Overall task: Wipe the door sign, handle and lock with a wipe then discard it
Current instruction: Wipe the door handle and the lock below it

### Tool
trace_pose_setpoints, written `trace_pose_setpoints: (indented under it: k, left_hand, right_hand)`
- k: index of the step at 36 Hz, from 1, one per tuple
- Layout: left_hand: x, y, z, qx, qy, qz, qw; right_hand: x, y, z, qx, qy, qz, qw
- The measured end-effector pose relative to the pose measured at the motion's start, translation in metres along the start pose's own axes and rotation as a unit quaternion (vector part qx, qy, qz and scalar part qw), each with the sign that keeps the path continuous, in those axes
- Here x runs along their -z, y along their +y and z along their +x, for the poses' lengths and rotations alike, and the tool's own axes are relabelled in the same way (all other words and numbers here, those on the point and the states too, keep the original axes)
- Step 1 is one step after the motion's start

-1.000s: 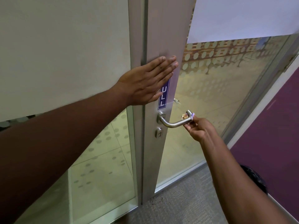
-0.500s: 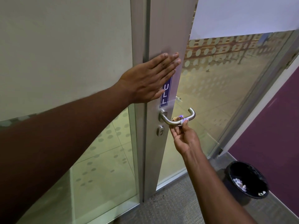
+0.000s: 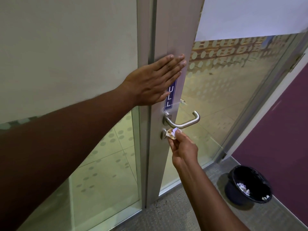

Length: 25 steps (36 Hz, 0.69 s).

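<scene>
Pinching a small crumpled white wipe, my right hand presses it against the round metal lock; my left hand lies spread flat on the grey door frame.

This looks like an office corridor: a metal-framed glass door with frosted dot film at centre, a blue pull sign, grey carpet along the bottom, and a lined bin lower right.

I saw a brushed, satin metal handle on the matt metal door frame. The glass panel looked glossy with frosted dots. The crumpled paper wipe was stained brown.
</scene>
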<state>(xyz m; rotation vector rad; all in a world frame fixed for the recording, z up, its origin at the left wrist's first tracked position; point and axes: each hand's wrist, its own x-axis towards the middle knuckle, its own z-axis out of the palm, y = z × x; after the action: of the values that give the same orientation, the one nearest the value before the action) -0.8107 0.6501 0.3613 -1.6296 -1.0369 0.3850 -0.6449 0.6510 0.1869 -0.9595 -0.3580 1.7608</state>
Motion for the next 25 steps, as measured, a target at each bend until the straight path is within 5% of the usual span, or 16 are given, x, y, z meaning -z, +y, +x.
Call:
trace_pose_setpoints:
  k: [3,5,10,15,17,25]
  left_hand:
    - [0.000,0.000,0.000,0.002,-0.003,-0.009,1.000]
    - [0.000,0.000,0.000,0.002,0.001,-0.008,1.000]
    - [0.000,0.000,0.000,0.001,0.008,0.003,1.000]
    - [-0.002,0.000,0.000,0.004,0.008,0.006,1.000]
    - [-0.002,0.001,0.000,0.004,0.013,0.007,1.000]
    - [-0.003,0.001,0.000,0.001,0.014,0.004,1.000]
  right_hand:
    - [0.003,-0.011,0.000,0.140,-0.014,-0.106,0.984]
    - [0.004,-0.023,0.004,0.292,-0.034,-0.249,0.923]
    - [-0.013,-0.047,0.014,0.549,-0.150,-0.562,0.600]
    - [-0.019,-0.048,0.025,0.526,-0.237,-0.719,0.387]
    - [-0.014,-0.047,0.029,0.522,-0.242,-0.741,0.347]
    - [0.010,-0.073,0.039,0.538,-0.262,-0.737,0.315]
